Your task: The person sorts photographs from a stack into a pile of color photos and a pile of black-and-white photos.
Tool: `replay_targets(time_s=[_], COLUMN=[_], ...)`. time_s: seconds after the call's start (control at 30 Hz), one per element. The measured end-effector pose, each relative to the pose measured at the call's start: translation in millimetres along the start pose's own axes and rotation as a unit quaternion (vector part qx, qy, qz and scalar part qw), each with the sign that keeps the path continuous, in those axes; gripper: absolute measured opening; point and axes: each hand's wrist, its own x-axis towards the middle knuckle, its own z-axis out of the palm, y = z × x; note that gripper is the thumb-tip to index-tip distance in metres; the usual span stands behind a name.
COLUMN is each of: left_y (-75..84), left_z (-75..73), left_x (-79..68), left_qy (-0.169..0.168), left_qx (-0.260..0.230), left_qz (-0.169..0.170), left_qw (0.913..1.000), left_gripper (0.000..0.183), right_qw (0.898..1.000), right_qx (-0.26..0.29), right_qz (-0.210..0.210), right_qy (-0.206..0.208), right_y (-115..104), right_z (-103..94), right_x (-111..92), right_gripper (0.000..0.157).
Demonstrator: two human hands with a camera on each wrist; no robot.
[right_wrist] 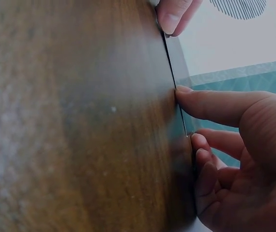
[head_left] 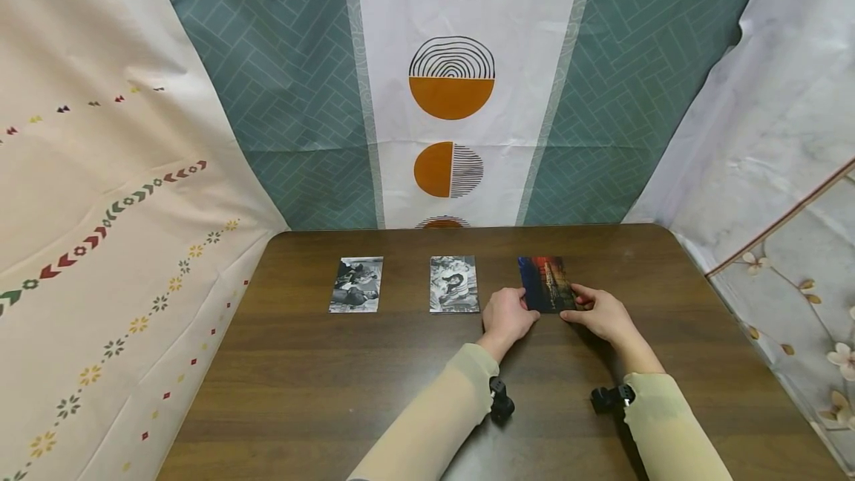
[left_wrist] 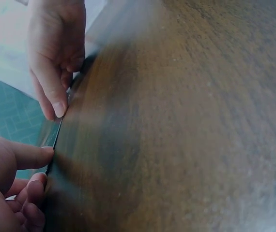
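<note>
A dark colour picture card (head_left: 549,282), blue and orange-red, lies at the right end of a row at the table's back. My left hand (head_left: 508,315) grips its lower left corner, thumb along the front edge. The opposite corner is held by my right hand (head_left: 603,314), thumb in front and forefinger on the right side. From the left wrist the card shows as a thin dark edge between my left hand (left_wrist: 9,176) and right hand (left_wrist: 58,53). In the right wrist view my right hand (right_wrist: 254,140) has its thumb at that edge.
Two black-and-white picture cards lie flat to the left, a middle one (head_left: 454,285) and a far left one (head_left: 356,285). The brown wooden table (head_left: 320,392) ends at a patterned curtain (head_left: 300,95) behind, with hanging cloths on both sides.
</note>
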Motion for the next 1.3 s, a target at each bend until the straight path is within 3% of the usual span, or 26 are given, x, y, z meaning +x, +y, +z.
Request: replay_targets(time_s=[0.2, 0.33, 0.6, 0.9, 1.3], left_y=[-2.7, -8.3, -29.3, -48.9, -104.1], left_z=[-2.6, -5.2, -20.9, -53.7, -100.1], left_x=[-0.7, -3.4, -8.5, -17.6, -27.7], left_qy=[-0.007, -0.007, 0.006, -0.004, 0.052], left_qx=[-0.016, -0.067, -0.175, -0.249, -0.23], left_qz=[0.005, 0.025, 0.08, 0.096, 0.095], left_qw=[0.9998, 0.9974, 0.9814, 0.9638, 0.9672], left_gripper=[0.058, 0.056, 0.041, 0.042, 0.045], right_qw=[0.999, 0.997, 0.994, 0.99, 0.982], right_qx=[0.045, 0.068, 0.105, 0.136, 0.188], right_qz=[0.017, 0.024, 0.015, -0.003, -0.031], right_qy=[-0.009, -0.003, 0.038, 0.037, 0.014], right_y=[-1.0, -2.8, -23.2, -50.6, -87.8], right_z=[-1.3, -1.6, 5.6, 22.3, 59.3], right_x=[-1.5, -2.7, -0.2, 8.0, 18.3], right_gripper=[0.085, 0.084, 0.074, 0.071, 0.065])
